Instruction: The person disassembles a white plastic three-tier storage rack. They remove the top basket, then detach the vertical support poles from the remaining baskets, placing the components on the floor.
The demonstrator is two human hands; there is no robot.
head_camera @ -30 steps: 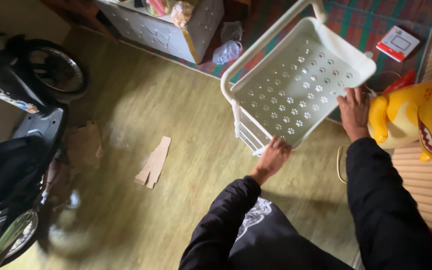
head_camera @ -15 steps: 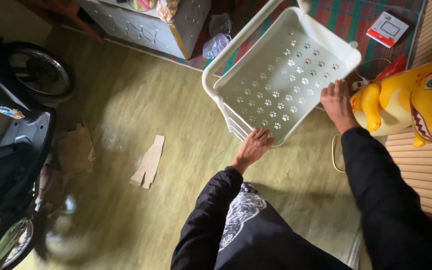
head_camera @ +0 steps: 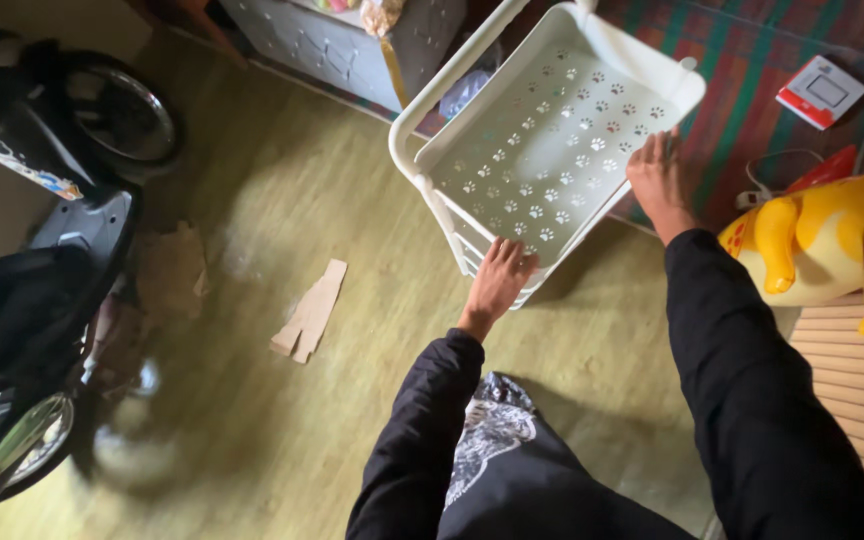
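the left hand (head_camera: 500,282) lies on the near corner of a white plastic rack (head_camera: 552,150), fingers spread and pressing on the rim where the perforated tray meets its lower tiers; it rests there with the fingers apart, and whether any of them curl under the edge cannot be told. the right hand (head_camera: 660,182) sits flat against the rack's right-hand rim, fingers together and pointing away from the person, touching the plastic without closing around it. both arms are in black sleeves, and a black garment with a pale print (head_camera: 487,435) shows between them at the bottom of the view. the rack stands on the floor in front of the person, its top tray punched with small paw-shaped holes and a rounded white handle bar running along its left side; part of it rests on a striped mat (head_camera: 752,90) of green and red. just to the right of the right arm is a yellow inflatable toy (head_camera: 832,240) with a toothy mouth, lying over pale wooden slats (head_camera: 852,380). a small red and white box (head_camera: 820,92) lies on the mat beyond the rack. on the greenish floor (head_camera: 282,420) to the left of the hands lies a strip of cardboard (head_camera: 310,312), well apart from the rack. further left stands a dark motorbike (head_camera: 32,230), and a grey cabinet (head_camera: 342,45) stands at the top.
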